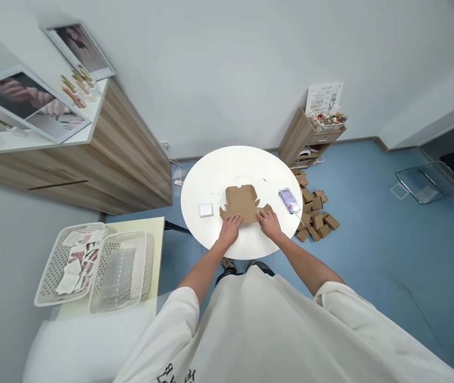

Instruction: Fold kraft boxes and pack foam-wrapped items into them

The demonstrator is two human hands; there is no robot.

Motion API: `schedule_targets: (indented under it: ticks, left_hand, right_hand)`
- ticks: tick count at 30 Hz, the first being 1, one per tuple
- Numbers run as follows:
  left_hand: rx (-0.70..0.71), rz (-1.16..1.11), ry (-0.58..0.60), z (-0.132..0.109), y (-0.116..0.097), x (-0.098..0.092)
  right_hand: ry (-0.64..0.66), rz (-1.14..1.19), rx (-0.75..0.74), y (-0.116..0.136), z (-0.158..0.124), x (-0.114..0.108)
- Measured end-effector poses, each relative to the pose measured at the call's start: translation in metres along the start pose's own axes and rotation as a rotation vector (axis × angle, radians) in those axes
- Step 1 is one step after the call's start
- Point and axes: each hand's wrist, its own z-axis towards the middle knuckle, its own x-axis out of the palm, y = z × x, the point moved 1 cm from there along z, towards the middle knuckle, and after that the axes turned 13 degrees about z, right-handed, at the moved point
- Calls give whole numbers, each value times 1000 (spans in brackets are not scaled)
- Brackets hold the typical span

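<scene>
A brown cardboard box (241, 201), unfolded into a mostly flat sheet with flaps, lies on the round white table (198, 175). My left hand (230, 229) grips its near edge toward the left, fingers bent over the cardboard. At the near right corner my right hand (269, 223) closes on the edge by a side flap, which sticks up a little. Both thumbs are mostly hidden. Left of the cardboard rests a small white square item (206, 209). A purple, blurred-out phone-like object (288, 200) lies to the right with a white cable.
Several folded cardboard boxes (316, 218) are heaped on the blue floor right of the table. On the left, two white plastic baskets (98, 287) hold printed cards and clear packets. A wooden cabinet (131, 143) stands at left, a small shelf unit (294, 135) behind right.
</scene>
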Motion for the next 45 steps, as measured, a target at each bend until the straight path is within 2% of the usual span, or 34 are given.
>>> schedule_targets:
  ticks: [7, 17, 23, 27, 32, 35, 40, 43, 45]
  left_hand:
    - [32, -64, 136, 10, 3, 29]
    - [-29, -80, 271, 12, -5, 58]
    - [-60, -69, 313, 22, -7, 54]
    - [-53, -74, 334, 42, -8, 45]
    - [-76, -124, 422, 65, -4, 38]
    - [-84, -110, 450, 69, 0, 39]
    - [-99, -136, 467, 68, 2, 43]
    - [-120, -179, 475, 68, 2, 45]
    - [-129, -195, 486, 67, 2, 45]
  right_hand:
    - [124, 23, 43, -9, 5, 23]
    - [270, 31, -61, -28, 19, 53]
    - [328, 97, -113, -31, 29, 59]
    - [358, 115, -105, -34, 38, 55]
    - [403, 125, -79, -34, 49, 47]
    - [366, 157, -17, -34, 65, 38]
    - [111, 249, 252, -47, 113, 25]
    - [100, 340, 318, -54, 136, 26]
    - [119, 424, 308, -56, 144, 27]
